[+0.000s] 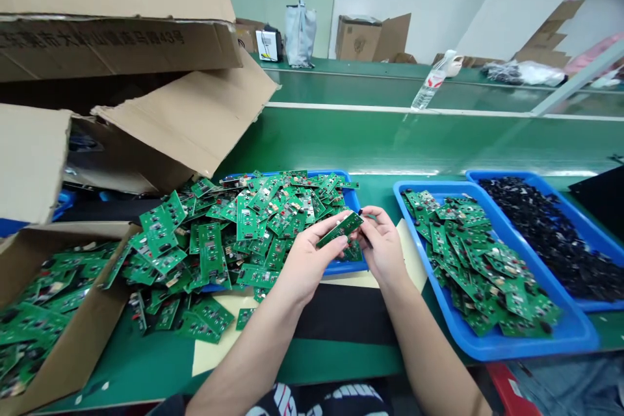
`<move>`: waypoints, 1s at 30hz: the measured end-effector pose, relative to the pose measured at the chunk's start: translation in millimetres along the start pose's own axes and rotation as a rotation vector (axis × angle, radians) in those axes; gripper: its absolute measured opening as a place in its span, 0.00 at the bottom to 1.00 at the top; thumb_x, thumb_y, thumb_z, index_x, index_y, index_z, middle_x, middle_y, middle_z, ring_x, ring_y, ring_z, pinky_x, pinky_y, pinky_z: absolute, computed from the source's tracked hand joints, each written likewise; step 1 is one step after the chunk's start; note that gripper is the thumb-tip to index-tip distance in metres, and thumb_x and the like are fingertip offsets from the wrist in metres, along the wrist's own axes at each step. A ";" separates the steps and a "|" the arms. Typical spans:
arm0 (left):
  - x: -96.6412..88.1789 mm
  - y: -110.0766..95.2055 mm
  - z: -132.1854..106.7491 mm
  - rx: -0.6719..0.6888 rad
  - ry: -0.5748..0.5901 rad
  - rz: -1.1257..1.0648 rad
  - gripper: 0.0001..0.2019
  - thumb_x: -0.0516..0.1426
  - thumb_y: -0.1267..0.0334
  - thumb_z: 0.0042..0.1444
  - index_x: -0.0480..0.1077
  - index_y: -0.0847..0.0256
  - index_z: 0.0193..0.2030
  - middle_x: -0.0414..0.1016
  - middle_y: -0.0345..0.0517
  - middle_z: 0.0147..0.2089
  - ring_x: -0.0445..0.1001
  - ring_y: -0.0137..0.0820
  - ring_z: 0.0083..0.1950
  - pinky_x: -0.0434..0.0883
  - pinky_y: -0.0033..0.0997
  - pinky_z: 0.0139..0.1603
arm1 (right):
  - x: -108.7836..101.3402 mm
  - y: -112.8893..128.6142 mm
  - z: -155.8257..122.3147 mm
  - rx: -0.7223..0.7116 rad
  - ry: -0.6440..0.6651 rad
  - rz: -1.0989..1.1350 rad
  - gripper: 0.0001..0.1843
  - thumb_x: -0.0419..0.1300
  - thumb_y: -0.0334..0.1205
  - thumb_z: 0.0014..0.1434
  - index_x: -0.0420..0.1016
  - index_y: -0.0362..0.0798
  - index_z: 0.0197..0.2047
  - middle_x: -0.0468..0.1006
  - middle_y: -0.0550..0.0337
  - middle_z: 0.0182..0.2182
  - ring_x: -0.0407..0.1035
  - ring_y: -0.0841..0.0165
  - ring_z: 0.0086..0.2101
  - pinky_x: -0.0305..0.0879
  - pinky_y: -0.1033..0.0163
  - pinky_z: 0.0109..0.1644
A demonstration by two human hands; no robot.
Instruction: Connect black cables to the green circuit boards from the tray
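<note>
My left hand (pixel 308 260) pinches a small green circuit board (pixel 340 229) by its lower edge, tilted up to the right. My right hand (pixel 381 244) is closed at the board's right end, fingertips pressed against a small dark part there that I cannot make out. Both hands hover over the front edge of a blue tray (pixel 349 193) heaped with green boards (pixel 253 221) that spill onto the green bench.
A second blue tray (pixel 492 346) of green boards sits to the right, beside a third blue tray (pixel 595 234) of small black parts. An open cardboard box (pixel 82 338) of boards stands at left. More cartons, a bag and a plastic bottle (pixel 429 88) lie beyond.
</note>
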State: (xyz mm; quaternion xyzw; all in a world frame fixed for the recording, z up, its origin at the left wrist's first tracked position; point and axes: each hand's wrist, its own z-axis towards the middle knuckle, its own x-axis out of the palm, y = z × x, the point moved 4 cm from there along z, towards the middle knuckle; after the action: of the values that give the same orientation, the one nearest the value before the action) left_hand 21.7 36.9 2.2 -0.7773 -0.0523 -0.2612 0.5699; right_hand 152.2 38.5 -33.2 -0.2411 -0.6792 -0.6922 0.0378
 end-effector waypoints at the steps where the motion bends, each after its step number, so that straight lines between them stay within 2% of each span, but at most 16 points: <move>1: -1.1 -1.2 0.1 0.047 -0.015 0.082 0.22 0.63 0.70 0.44 0.73 0.59 0.49 0.75 0.43 0.38 0.68 0.23 0.30 0.67 0.23 0.31 | -1.0 0.5 0.3 -0.014 -0.014 -0.019 0.14 0.65 0.45 0.48 0.66 0.52 0.36 0.72 0.68 0.22 0.68 0.73 0.22 0.66 0.67 0.27; 3: -3.9 -3.0 0.4 0.122 -0.067 0.196 0.22 0.64 0.70 0.41 0.73 0.61 0.47 0.73 0.40 0.32 0.68 0.24 0.29 0.66 0.23 0.29 | -3.1 1.2 0.9 -0.049 -0.047 -0.058 0.15 0.65 0.45 0.48 0.66 0.51 0.36 0.73 0.67 0.23 0.69 0.72 0.24 0.66 0.67 0.28; 6: -6.7 -4.0 1.5 0.167 -0.105 0.280 0.13 0.66 0.66 0.38 0.72 0.63 0.33 0.70 0.37 0.25 0.67 0.23 0.25 0.64 0.22 0.26 | -4.2 1.9 1.3 -0.100 -0.050 -0.087 0.14 0.64 0.44 0.49 0.66 0.51 0.37 0.74 0.66 0.24 0.71 0.71 0.27 0.67 0.66 0.31; 10: -5.9 -4.6 3.3 0.201 -0.055 0.233 0.12 0.66 0.60 0.40 0.69 0.65 0.23 0.67 0.36 0.21 0.63 0.22 0.23 0.62 0.22 0.26 | -0.4 2.8 -0.2 -0.089 0.091 -0.033 0.14 0.63 0.46 0.52 0.65 0.52 0.39 0.77 0.65 0.25 0.73 0.68 0.26 0.70 0.61 0.34; 12: -6.8 -4.2 4.1 0.213 -0.074 0.219 0.13 0.65 0.58 0.42 0.69 0.65 0.22 0.65 0.35 0.19 0.62 0.22 0.23 0.61 0.22 0.26 | 1.6 3.9 -1.7 -0.061 0.180 -0.001 0.13 0.63 0.46 0.52 0.66 0.53 0.39 0.79 0.63 0.30 0.74 0.67 0.29 0.71 0.59 0.37; 14: -8.0 -3.7 4.5 0.231 -0.104 0.252 0.12 0.64 0.57 0.43 0.70 0.65 0.23 0.66 0.36 0.20 0.62 0.22 0.23 0.61 0.23 0.27 | 3.1 5.6 -3.3 -0.051 0.260 0.018 0.13 0.64 0.45 0.51 0.69 0.54 0.39 0.79 0.60 0.38 0.75 0.66 0.34 0.71 0.57 0.42; 17: -7.2 -5.3 3.3 0.303 -0.100 0.301 0.11 0.63 0.58 0.43 0.74 0.65 0.29 0.74 0.43 0.32 0.67 0.25 0.29 0.65 0.24 0.31 | 3.2 7.0 -4.8 -0.073 0.288 0.012 0.11 0.67 0.44 0.48 0.73 0.53 0.36 0.74 0.58 0.49 0.73 0.65 0.42 0.68 0.56 0.50; 19: -5.3 -5.8 1.9 0.320 -0.063 0.313 0.12 0.63 0.58 0.44 0.75 0.64 0.32 0.74 0.47 0.41 0.70 0.26 0.33 0.66 0.25 0.33 | 2.8 6.7 -5.4 -0.093 0.261 -0.004 0.10 0.67 0.45 0.47 0.74 0.52 0.32 0.73 0.57 0.50 0.70 0.63 0.47 0.65 0.56 0.53; 20: -4.5 -5.6 1.3 0.313 -0.045 0.322 0.12 0.63 0.57 0.44 0.75 0.65 0.32 0.74 0.47 0.40 0.69 0.26 0.32 0.66 0.25 0.32 | 3.0 6.3 -5.8 -0.098 0.255 -0.011 0.10 0.67 0.45 0.47 0.75 0.52 0.31 0.73 0.57 0.50 0.69 0.62 0.48 0.64 0.55 0.54; 22: -3.7 -4.1 0.7 0.286 -0.032 0.360 0.13 0.63 0.55 0.44 0.72 0.66 0.26 0.72 0.42 0.30 0.66 0.24 0.27 0.63 0.24 0.28 | 4.2 4.9 -6.7 -0.097 0.272 -0.027 0.09 0.67 0.46 0.47 0.75 0.52 0.31 0.73 0.56 0.50 0.69 0.61 0.49 0.63 0.55 0.54; 24: -4.0 -2.1 0.9 0.266 -0.040 0.393 0.17 0.63 0.53 0.44 0.66 0.65 0.19 0.63 0.36 0.20 0.60 0.22 0.23 0.58 0.23 0.24 | 4.6 3.4 -7.0 -0.090 0.287 -0.046 0.10 0.67 0.47 0.48 0.76 0.51 0.31 0.73 0.55 0.50 0.69 0.61 0.48 0.64 0.55 0.53; 27: -4.2 0.9 1.9 0.258 -0.033 0.400 0.21 0.63 0.51 0.43 0.59 0.64 0.16 0.55 0.32 0.17 0.53 0.20 0.22 0.52 0.23 0.23 | 2.5 1.0 -5.8 -0.090 0.277 -0.072 0.10 0.66 0.47 0.49 0.76 0.51 0.31 0.74 0.55 0.49 0.69 0.60 0.48 0.66 0.56 0.50; 30: -4.0 2.6 2.3 0.253 -0.009 0.399 0.21 0.63 0.51 0.43 0.59 0.64 0.17 0.54 0.32 0.18 0.51 0.20 0.22 0.50 0.24 0.24 | 0.6 -1.5 -4.3 -0.104 0.285 -0.099 0.10 0.66 0.47 0.49 0.75 0.52 0.31 0.75 0.55 0.48 0.68 0.60 0.49 0.67 0.57 0.48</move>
State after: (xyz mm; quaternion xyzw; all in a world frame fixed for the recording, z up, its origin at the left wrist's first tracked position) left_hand 20.1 39.0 -2.4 -0.6959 0.0675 -0.1312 0.7028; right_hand 149.9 34.6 -34.2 -0.1084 -0.6413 -0.7546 0.0871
